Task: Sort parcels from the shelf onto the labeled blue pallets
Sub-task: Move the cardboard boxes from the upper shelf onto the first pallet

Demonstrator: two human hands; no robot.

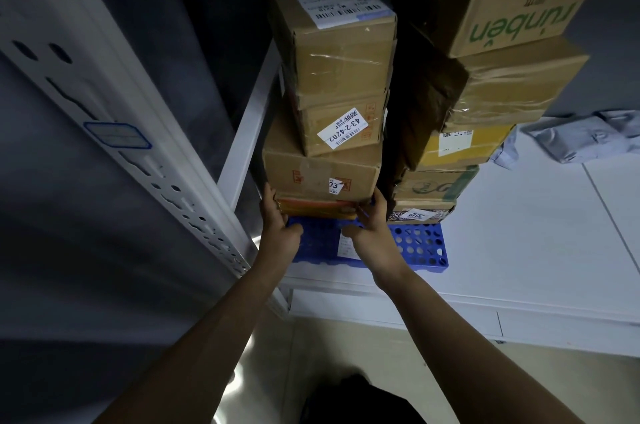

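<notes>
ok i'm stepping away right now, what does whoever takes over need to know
Left hand grips the left end of the flat orange parcel, lowest in the left stack. Right hand pinches its right end.
That stack and the right stack stand on the blue pallet.
Done: many boxes stacked there.
Left: probably square up this parcel; grey bags lie on the floor beside; shelf stock is out of view.

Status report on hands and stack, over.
Left hand and right hand grip the bottom parcel by its ends. It lies on the blue pallet, three boxes stacked on top. Neighbouring stack close on the right.
</notes>
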